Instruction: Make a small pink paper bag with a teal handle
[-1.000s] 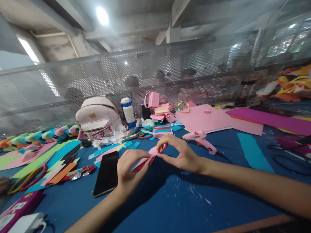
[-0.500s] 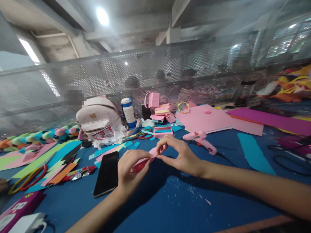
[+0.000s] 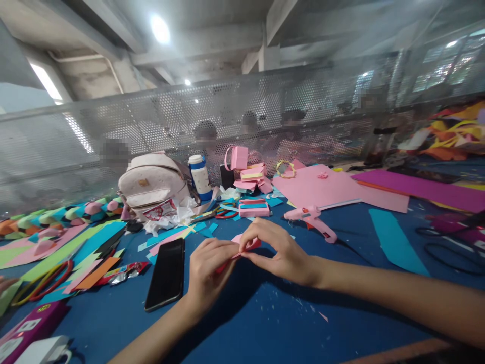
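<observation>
Both my hands meet over the blue table, pinching one small piece of pink paper (image 3: 254,244). My left hand (image 3: 212,265) is closed on the paper's near left part, covering much of it. My right hand (image 3: 282,250) pinches it with thumb and forefinger at the middle. The paper looks bent or folded; its exact shape is hidden by the fingers. A black phone (image 3: 165,273) lies just left of my left hand. Beyond my right hand rests a pink glue gun (image 3: 312,218) with its cord trailing right.
Behind the hands stand a pink paper box (image 3: 253,208), a white-and-blue bottle (image 3: 200,177) and a pale backpack (image 3: 155,179). Scissors (image 3: 41,285) and coloured paper strips lie left, near a purple power strip (image 3: 32,328). Pink sheets (image 3: 333,189) and a blue strip (image 3: 396,242) lie right.
My left hand has turned and its fingers have closed in toward the right fingertips. The right hand has shifted slightly left and down. At the far left edge, a person's hand now shows with green paper.
</observation>
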Tool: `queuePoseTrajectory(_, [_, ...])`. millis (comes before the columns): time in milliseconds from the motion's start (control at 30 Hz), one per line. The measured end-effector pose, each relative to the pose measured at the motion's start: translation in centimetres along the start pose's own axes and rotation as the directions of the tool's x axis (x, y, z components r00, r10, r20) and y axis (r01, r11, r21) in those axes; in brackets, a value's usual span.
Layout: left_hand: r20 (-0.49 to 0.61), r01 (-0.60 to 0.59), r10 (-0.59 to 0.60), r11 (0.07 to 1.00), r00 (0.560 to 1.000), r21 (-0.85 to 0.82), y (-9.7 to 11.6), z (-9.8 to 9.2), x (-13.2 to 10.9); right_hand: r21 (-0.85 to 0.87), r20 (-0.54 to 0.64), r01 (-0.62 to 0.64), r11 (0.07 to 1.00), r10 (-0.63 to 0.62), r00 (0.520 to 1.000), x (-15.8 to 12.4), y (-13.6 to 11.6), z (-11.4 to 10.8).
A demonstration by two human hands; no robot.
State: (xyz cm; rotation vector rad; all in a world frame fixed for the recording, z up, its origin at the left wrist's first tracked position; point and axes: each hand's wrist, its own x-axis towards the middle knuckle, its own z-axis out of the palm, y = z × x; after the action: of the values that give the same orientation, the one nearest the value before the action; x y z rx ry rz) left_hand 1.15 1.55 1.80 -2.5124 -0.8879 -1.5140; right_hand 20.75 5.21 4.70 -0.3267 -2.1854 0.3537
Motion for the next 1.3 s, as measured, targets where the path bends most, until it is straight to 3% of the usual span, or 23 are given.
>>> queuePoseTrajectory(367, [-0.011,-0.053,0.053,0.999,0.999,0.013,-0.28,0.03,-0.21,-0.007,-0.018,0.052,0.999,-0.052,0.998,-0.1,-0.13,0.09])
queuePoseTrajectory(1300, [-0.008,0.013,-0.013,1.0,1.0,-0.012,0.04,-0.19,-0.17,0.137,-0.075,-0.055,0.989,0.066,0.995,-0.03,-0.01,0.11])
